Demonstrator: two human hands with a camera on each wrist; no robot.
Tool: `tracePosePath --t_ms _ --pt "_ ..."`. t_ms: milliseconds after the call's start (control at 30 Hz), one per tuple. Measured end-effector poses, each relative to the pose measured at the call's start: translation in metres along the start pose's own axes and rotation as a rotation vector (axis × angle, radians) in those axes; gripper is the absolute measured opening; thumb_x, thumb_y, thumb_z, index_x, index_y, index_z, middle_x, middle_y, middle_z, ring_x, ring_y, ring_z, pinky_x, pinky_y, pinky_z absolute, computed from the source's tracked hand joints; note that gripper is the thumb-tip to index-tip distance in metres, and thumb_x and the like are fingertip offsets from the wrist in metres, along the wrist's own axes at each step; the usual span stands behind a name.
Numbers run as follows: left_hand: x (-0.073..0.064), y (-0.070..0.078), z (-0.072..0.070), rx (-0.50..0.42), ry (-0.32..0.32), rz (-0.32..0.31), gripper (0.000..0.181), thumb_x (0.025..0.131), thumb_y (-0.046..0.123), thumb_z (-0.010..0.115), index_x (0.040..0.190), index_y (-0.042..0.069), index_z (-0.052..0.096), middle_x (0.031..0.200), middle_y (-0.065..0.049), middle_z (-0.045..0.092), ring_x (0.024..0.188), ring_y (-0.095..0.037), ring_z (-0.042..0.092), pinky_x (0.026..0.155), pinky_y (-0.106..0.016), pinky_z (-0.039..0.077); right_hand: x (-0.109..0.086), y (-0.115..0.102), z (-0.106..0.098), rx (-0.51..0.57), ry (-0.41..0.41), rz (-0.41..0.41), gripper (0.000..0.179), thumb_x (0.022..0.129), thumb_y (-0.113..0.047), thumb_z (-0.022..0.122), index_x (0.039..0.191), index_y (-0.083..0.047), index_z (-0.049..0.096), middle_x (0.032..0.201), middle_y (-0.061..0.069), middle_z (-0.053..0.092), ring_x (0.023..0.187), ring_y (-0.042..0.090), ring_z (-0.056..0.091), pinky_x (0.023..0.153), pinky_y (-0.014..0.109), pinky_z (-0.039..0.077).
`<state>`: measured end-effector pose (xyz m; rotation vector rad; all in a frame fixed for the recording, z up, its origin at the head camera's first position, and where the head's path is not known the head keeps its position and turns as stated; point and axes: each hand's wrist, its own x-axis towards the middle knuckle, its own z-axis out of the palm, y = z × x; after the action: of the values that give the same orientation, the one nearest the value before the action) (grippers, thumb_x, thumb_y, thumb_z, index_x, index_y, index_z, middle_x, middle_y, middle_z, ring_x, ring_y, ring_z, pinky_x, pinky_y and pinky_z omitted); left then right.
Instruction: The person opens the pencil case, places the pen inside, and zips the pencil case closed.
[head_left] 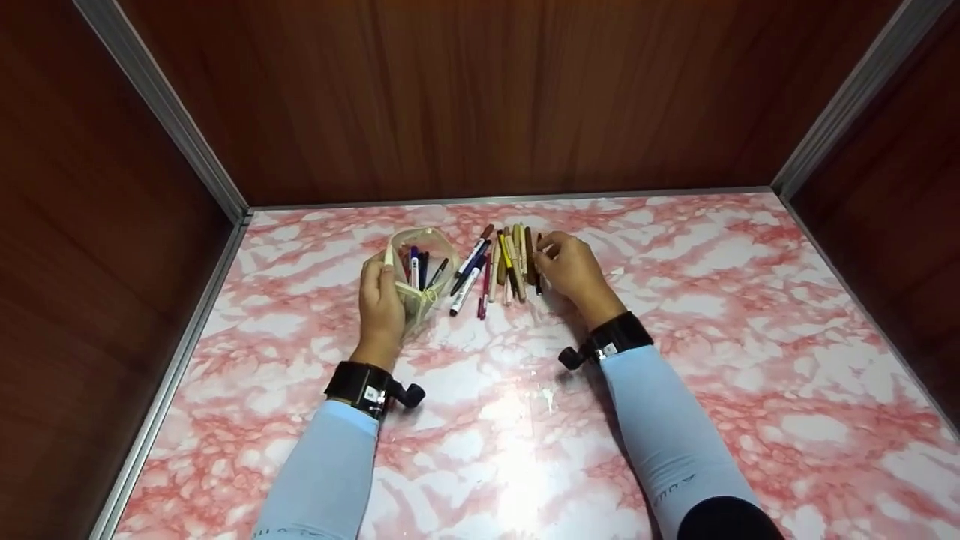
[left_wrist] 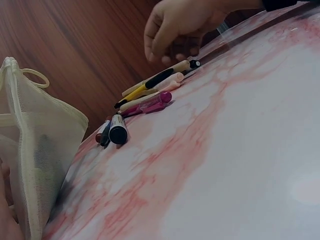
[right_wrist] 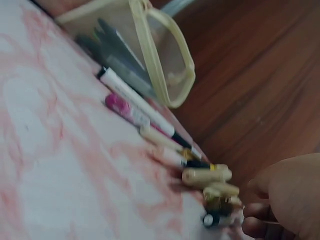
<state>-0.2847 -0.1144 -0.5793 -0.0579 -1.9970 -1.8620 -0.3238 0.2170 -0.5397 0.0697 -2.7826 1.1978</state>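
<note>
My left hand (head_left: 382, 300) grips a pale yellow mesh pouch (head_left: 409, 296) by its left side, thumb over the rim. Its mouth gapes, and several pens and markers (head_left: 415, 266) stand inside. In the left wrist view the pouch (left_wrist: 50, 120) rises at the left edge. To the right, my right hand (head_left: 570, 266) pinches a black pen (head_left: 538, 283) at the right end of a row of pens. The right wrist view has this pen's dark, white-tipped end (right_wrist: 210, 220) pointing out from the curled fingers (right_wrist: 257, 210).
Between the hands lie white markers (head_left: 466, 286), a magenta pen (head_left: 482, 300), a yellow-and-black pen (head_left: 505, 255) and several beige and brown pens (head_left: 517, 247). The red-and-white marbled table (head_left: 465, 420) ends at a brown wood-grain panel (head_left: 480, 97), with side panels left and right.
</note>
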Motion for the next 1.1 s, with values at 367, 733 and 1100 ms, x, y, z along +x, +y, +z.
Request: tracePosePath --t_ms 367,733,1100 --pt "0.000 0.001 0.000 0.018 -0.006 0.014 0.026 0.119 0.017 0.046 0.118 -0.003 0.063 0.141 -0.016 0.063 0.117 -0.019 0.057 0.100 -0.028 0.049 0.002 0.013 0.003 -0.088 -0.102 -0.015 0.041 0.112 -0.024 0.070 0.150 -0.009 0.072 0.128 0.023 0.071 0.118 0.040 0.071 0.110 0.056 0.057" --pt "0.000 0.001 0.000 0.026 -0.007 0.053 0.026 0.118 0.014 0.046 0.115 -0.005 0.063 0.140 -0.018 0.062 0.127 -0.024 0.058 0.114 -0.035 0.046 0.000 0.006 0.003 -0.150 -0.121 -0.033 0.042 0.107 -0.019 0.069 0.148 -0.011 0.075 0.135 0.024 0.064 0.122 0.039 0.070 0.111 0.055 0.056" --pt "0.001 -0.002 0.001 0.025 0.010 0.063 0.023 0.116 0.011 0.047 0.109 -0.005 0.062 0.131 -0.018 0.060 0.118 -0.021 0.056 0.108 -0.031 0.046 0.000 0.006 0.000 -0.140 -0.129 -0.025 0.040 0.107 -0.016 0.067 0.145 -0.005 0.074 0.135 0.028 0.062 0.115 0.039 0.066 0.110 0.054 0.055"
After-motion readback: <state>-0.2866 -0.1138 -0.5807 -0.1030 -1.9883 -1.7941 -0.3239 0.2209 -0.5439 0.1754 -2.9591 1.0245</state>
